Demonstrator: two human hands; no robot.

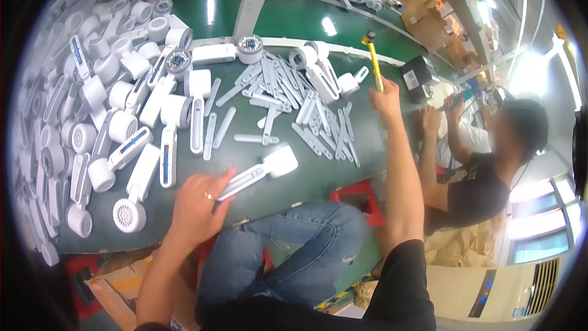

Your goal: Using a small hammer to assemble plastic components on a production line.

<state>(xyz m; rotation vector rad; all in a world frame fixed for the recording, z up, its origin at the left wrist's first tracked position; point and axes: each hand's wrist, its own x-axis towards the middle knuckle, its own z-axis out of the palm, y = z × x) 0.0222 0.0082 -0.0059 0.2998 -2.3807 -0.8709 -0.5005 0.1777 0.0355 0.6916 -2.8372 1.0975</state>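
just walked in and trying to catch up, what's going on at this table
The person's left hand holds a white device by its handle end, while the right hand holds up a yellow hammer. Flat grey strips and more white devices lie piled on the green table. A co-worker sits at the right.

I'm viewing a dark green tabletop (pixel 324 178) | white post (pixel 254 0) rising at its far edge, glossy green surface (pixel 288 21) reflecting lights beyond | cardboard boxes (pixel 422 15) crowding the far right | tube light (pixel 566 76) glaring | windows (pixel 545 233) glowing at right, cream vented cabinet (pixel 453 285) standing below | green floor (pixel 365 256) showing underneath
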